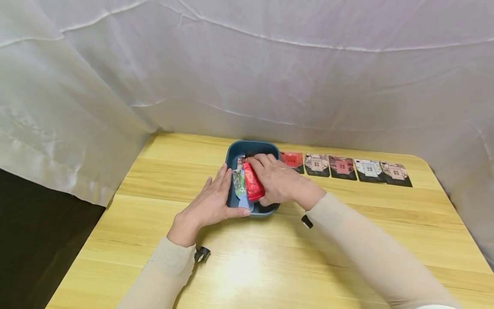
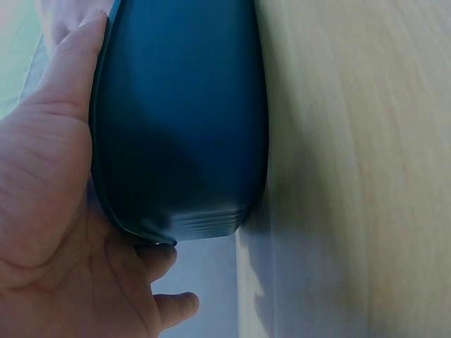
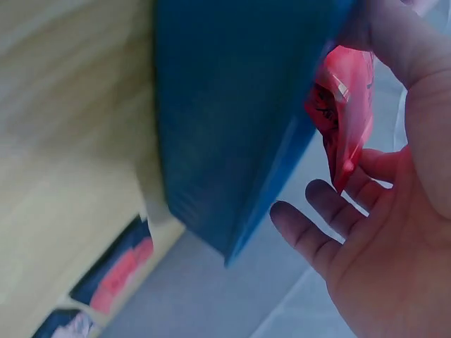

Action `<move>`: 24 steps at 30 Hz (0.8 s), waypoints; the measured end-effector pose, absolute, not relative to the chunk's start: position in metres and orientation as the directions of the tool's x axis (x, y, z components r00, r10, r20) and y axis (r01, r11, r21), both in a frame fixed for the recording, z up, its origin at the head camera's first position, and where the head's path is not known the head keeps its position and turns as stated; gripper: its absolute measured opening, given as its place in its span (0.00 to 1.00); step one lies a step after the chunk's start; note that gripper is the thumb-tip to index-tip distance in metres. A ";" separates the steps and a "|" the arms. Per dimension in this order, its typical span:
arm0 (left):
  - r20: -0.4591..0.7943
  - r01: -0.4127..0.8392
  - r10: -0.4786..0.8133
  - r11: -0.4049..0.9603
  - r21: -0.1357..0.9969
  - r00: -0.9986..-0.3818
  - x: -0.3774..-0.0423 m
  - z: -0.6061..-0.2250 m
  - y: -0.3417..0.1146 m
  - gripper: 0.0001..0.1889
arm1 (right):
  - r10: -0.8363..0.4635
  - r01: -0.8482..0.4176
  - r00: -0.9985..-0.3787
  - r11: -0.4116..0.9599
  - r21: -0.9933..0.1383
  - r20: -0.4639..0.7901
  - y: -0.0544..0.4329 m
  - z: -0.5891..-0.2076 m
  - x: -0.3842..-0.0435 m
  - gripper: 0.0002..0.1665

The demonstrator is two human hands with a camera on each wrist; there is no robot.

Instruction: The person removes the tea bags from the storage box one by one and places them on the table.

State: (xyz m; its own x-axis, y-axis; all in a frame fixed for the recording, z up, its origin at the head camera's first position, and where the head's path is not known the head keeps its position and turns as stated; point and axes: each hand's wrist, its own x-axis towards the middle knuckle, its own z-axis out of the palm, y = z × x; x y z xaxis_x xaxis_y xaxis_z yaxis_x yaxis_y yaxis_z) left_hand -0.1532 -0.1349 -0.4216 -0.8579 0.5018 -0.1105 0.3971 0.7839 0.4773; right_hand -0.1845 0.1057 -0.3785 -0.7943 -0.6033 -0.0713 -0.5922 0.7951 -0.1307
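A dark blue plastic bin stands on the table with several packets in it. My right hand reaches over the bin and pinches a red foil packet, which shows crumpled between thumb and fingers in the right wrist view. Beside it in the bin lie a green and white printed packet and a light blue piece. My left hand rests against the bin's left and near rim, fingers straight, thumb along the front edge. The left wrist view shows that palm by the bin's wall.
To the right of the bin, a row of flat printed packets lies along the back of the table: a red one, partly hidden, then several with dark bottoms, such as a pale one. A grey-white curtain hangs behind the wooden table.
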 end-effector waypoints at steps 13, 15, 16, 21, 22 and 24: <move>-0.107 0.400 0.481 0.816 0.418 -0.870 -0.155 -0.422 -0.132 0.74 | -0.502 -0.495 -0.865 0.855 -0.154 -0.009 0.164 -0.358 -0.186 0.67; -0.104 0.404 0.480 0.821 0.404 -0.871 -0.154 -0.422 -0.131 0.74 | -0.486 -0.480 -0.874 0.864 -0.151 -0.001 0.176 -0.359 -0.184 0.67; -0.102 0.407 0.481 0.822 0.399 -0.871 -0.154 -0.422 -0.130 0.73 | -0.479 -0.474 -0.878 0.868 -0.148 0.000 0.181 -0.359 -0.182 0.67; -0.084 0.418 0.484 0.821 0.389 -0.871 -0.153 -0.423 -0.129 0.74 | -0.440 -0.433 -0.897 0.893 -0.127 -0.036 0.210 -0.358 -0.176 0.66; -0.082 0.419 0.484 0.821 0.388 -0.871 -0.153 -0.423 -0.129 0.74 | -0.433 -0.426 -0.900 0.897 -0.113 -0.046 0.214 -0.358 -0.175 0.66; -0.079 0.420 0.484 0.820 0.389 -0.872 -0.152 -0.423 -0.129 0.73 | -0.418 -0.412 -0.906 0.907 -0.086 -0.070 0.223 -0.358 -0.173 0.65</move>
